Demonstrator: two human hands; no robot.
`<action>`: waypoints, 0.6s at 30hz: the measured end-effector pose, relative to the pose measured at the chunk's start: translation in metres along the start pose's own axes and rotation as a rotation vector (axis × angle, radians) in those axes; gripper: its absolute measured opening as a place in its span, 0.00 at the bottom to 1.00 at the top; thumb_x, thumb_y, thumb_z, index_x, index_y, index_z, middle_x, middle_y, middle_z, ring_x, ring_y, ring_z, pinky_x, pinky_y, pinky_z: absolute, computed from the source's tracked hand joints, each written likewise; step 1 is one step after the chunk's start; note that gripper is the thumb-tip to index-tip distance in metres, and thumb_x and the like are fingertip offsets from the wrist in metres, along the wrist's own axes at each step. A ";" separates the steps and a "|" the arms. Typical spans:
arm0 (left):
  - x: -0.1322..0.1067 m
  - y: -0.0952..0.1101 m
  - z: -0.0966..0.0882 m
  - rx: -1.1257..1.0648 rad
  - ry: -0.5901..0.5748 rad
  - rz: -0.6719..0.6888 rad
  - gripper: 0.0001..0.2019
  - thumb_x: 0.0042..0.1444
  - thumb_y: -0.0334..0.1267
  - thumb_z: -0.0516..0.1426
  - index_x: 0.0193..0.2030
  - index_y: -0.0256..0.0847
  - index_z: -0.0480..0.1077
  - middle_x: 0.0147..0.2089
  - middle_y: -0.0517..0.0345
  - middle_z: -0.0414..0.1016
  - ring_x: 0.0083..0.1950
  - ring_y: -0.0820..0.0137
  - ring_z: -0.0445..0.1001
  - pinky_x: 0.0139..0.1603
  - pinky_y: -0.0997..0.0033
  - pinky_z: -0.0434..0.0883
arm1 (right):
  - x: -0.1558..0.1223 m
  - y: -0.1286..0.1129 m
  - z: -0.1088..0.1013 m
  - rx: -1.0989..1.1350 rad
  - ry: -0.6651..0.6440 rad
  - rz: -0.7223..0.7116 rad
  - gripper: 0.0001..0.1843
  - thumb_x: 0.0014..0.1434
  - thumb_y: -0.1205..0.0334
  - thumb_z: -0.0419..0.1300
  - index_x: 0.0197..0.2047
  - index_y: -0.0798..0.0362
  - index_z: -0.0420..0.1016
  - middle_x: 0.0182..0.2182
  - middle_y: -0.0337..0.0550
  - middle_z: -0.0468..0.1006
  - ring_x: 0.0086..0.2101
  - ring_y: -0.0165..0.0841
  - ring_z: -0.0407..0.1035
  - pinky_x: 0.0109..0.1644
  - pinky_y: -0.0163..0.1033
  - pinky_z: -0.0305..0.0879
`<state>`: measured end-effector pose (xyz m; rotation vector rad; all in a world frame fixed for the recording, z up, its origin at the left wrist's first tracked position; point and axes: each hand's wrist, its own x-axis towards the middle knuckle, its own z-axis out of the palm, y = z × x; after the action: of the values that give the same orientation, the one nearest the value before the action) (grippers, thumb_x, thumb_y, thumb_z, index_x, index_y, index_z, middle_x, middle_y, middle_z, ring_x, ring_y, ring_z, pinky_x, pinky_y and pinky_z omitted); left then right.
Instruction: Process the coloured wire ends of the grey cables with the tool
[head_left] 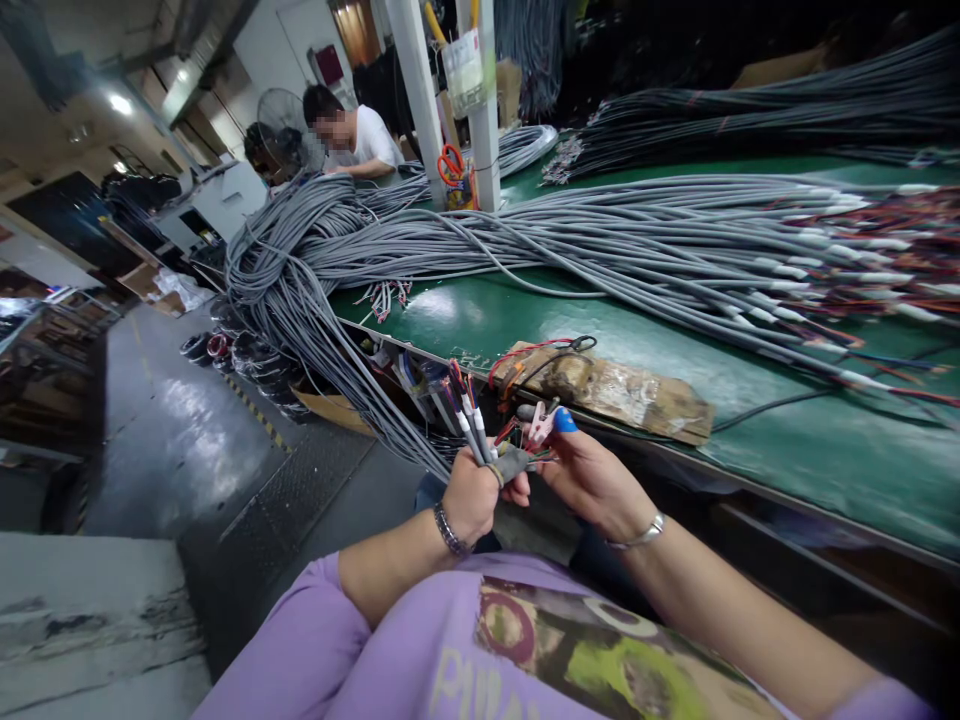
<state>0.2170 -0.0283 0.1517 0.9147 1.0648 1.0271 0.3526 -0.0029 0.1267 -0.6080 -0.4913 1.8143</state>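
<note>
My left hand (474, 495) is closed around several grey cables (471, 435), whose white-wrapped ends with thin coloured wires stick up past the fist. A grey cover is on one of its fingers, and a bracelet is on the wrist. My right hand (596, 482), with a blue cover on a fingertip, is closed in a pinch just beside it. At its fingertips is a small pale pink clip-like piece (539, 426), next to thin red and green wires. The exact grip is partly hidden.
A green-topped bench (450, 315) carries a long bundle of grey cables (360, 245) that hangs over its edge. A wooden board (652, 400) with wires lies at the near edge. Black cables (720, 125) lie behind. A person (367, 140) works beyond a white post (484, 120).
</note>
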 end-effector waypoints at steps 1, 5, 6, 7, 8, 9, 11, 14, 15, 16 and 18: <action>0.001 0.000 0.001 0.006 0.000 -0.008 0.17 0.45 0.48 0.64 0.23 0.35 0.68 0.17 0.61 0.68 0.15 0.77 0.65 0.16 0.79 0.61 | 0.001 0.001 -0.001 0.010 -0.002 0.004 0.17 0.52 0.45 0.66 0.31 0.51 0.77 0.28 0.41 0.77 0.28 0.34 0.69 0.32 0.39 0.69; 0.003 -0.002 0.002 0.042 -0.002 -0.029 0.17 0.45 0.48 0.63 0.23 0.34 0.68 0.17 0.60 0.68 0.15 0.77 0.66 0.16 0.80 0.60 | 0.000 0.003 -0.001 0.001 -0.024 0.033 0.19 0.51 0.43 0.66 0.32 0.52 0.77 0.27 0.42 0.77 0.25 0.36 0.69 0.30 0.43 0.69; 0.003 -0.002 0.002 0.044 -0.002 -0.029 0.17 0.45 0.48 0.63 0.23 0.34 0.68 0.17 0.60 0.69 0.15 0.77 0.66 0.16 0.80 0.59 | -0.001 0.004 0.000 -0.007 -0.038 0.034 0.20 0.52 0.42 0.65 0.32 0.52 0.77 0.26 0.42 0.77 0.25 0.36 0.69 0.30 0.43 0.69; 0.003 -0.002 0.002 0.042 -0.003 -0.028 0.17 0.45 0.49 0.63 0.23 0.34 0.68 0.17 0.60 0.69 0.15 0.77 0.66 0.16 0.80 0.60 | -0.001 0.004 0.001 -0.009 -0.046 0.030 0.20 0.53 0.42 0.64 0.32 0.52 0.77 0.25 0.42 0.76 0.25 0.37 0.69 0.31 0.43 0.69; 0.003 -0.003 0.002 0.036 -0.003 -0.026 0.18 0.45 0.49 0.64 0.23 0.35 0.68 0.17 0.60 0.68 0.15 0.77 0.65 0.16 0.79 0.60 | -0.002 0.004 0.001 -0.004 -0.043 0.021 0.20 0.53 0.42 0.64 0.32 0.52 0.76 0.25 0.42 0.76 0.26 0.36 0.69 0.31 0.43 0.69; 0.002 -0.003 0.002 0.029 -0.006 -0.024 0.18 0.45 0.50 0.64 0.23 0.35 0.68 0.17 0.61 0.68 0.15 0.78 0.65 0.16 0.79 0.61 | -0.003 0.004 0.002 0.010 -0.029 0.012 0.20 0.54 0.42 0.63 0.31 0.52 0.76 0.25 0.41 0.76 0.27 0.36 0.69 0.31 0.41 0.69; -0.001 -0.003 0.000 0.014 -0.011 -0.014 0.19 0.44 0.51 0.64 0.23 0.35 0.68 0.17 0.61 0.68 0.15 0.78 0.65 0.17 0.79 0.63 | -0.003 0.002 0.002 0.053 0.009 0.013 0.19 0.53 0.42 0.63 0.31 0.51 0.76 0.28 0.41 0.77 0.28 0.34 0.69 0.31 0.39 0.69; -0.007 -0.001 -0.003 0.002 -0.012 -0.002 0.19 0.44 0.51 0.64 0.24 0.35 0.68 0.17 0.61 0.68 0.15 0.78 0.65 0.17 0.78 0.64 | -0.004 -0.002 0.004 0.082 0.038 0.047 0.17 0.54 0.43 0.64 0.32 0.50 0.76 0.31 0.41 0.79 0.28 0.32 0.69 0.33 0.37 0.69; -0.009 -0.001 -0.003 0.000 -0.012 0.000 0.20 0.44 0.51 0.65 0.24 0.35 0.68 0.17 0.61 0.68 0.16 0.78 0.65 0.17 0.78 0.64 | -0.004 -0.003 0.005 0.068 0.042 0.050 0.16 0.54 0.45 0.65 0.32 0.50 0.77 0.31 0.41 0.78 0.28 0.31 0.69 0.33 0.37 0.69; -0.010 -0.001 -0.004 -0.005 -0.007 0.001 0.20 0.43 0.52 0.65 0.24 0.35 0.68 0.17 0.61 0.68 0.16 0.78 0.65 0.17 0.78 0.64 | -0.004 -0.004 0.005 0.048 0.047 0.044 0.14 0.54 0.47 0.65 0.33 0.50 0.77 0.31 0.41 0.78 0.28 0.31 0.69 0.34 0.37 0.69; -0.011 0.000 -0.005 -0.018 0.012 0.008 0.20 0.43 0.52 0.65 0.23 0.35 0.67 0.17 0.61 0.68 0.16 0.77 0.65 0.17 0.78 0.64 | -0.004 -0.005 0.005 0.012 0.056 0.012 0.12 0.55 0.51 0.66 0.35 0.51 0.78 0.31 0.41 0.78 0.29 0.31 0.69 0.33 0.35 0.68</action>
<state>0.2104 -0.0387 0.1536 0.8998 1.0617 1.0483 0.3539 -0.0053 0.1340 -0.6530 -0.4396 1.8049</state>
